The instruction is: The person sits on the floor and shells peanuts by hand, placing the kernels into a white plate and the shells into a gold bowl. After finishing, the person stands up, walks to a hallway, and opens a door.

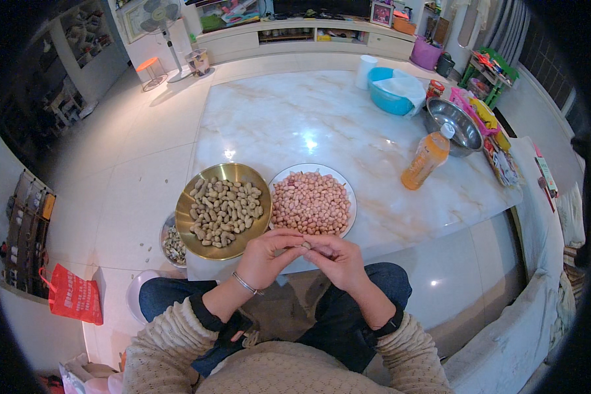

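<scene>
Between the fingertips of my left hand [266, 260] and my right hand [339, 261] is a small peanut [306, 245], mostly hidden by the fingers. Both hands meet just in front of a white plate [350, 189] heaped with pink shelled peanut kernels [310, 204]. To the left, a gold-coloured metal bowl [184, 207] holds unshelled peanuts [226, 212], and its right rim comes up against the plate. Below the table's left edge, a bowl of peanut shells [174, 246] is partly hidden by the gold bowl.
On the marble-topped table [276, 118] stand an orange drink bottle [426, 157], a steel basin [453, 120] and a blue basin [386, 101] with a white cloth. A red bag [75, 295] and a pale basin [135, 295] are on the floor at left. A sofa [509, 325] lies at right.
</scene>
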Demonstrator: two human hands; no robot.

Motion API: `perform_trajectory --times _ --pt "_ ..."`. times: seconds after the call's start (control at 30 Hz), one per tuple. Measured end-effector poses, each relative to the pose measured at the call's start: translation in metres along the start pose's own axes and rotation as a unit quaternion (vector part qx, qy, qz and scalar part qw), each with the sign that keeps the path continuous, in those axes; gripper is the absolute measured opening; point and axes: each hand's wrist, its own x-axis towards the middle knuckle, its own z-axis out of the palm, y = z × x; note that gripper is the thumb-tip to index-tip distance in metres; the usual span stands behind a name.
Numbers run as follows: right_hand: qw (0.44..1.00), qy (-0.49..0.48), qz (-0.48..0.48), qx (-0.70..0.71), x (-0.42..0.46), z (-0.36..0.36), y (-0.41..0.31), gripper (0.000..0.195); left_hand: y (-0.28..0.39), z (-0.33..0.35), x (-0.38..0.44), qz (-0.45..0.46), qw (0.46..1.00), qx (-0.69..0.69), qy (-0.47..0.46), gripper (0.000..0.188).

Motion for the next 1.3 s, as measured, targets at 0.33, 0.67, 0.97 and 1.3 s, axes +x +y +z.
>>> perform_trajectory --times 0.33,0.67,0.97,1.3 --pt "0.997 0.021 0.008 -0.073 -0.002 -0.002 0.009 0.022 -0.003 0.007 0.005 0.002 1.0 -0.003 -0.01 0.011" --pt "0.974 -0.008 0.158 0.161 0.005 -0.006 -0.003 0.025 -0.013 0.0 0.013 -0.108 0.985 -0.113 -0.068 0.017" --pt "0.985 0.078 0.103 0.112 0.013 -0.012 0.0 0.025 -0.021 -0.008 0.034 -0.177 0.97 -0.158 -0.052 0.019" --pt "0.99 0.083 0.04 0.106 0.012 -0.015 0.004 0.027 -0.019 -0.023 0.038 -0.209 0.933 -0.283 -0.077 0.022"
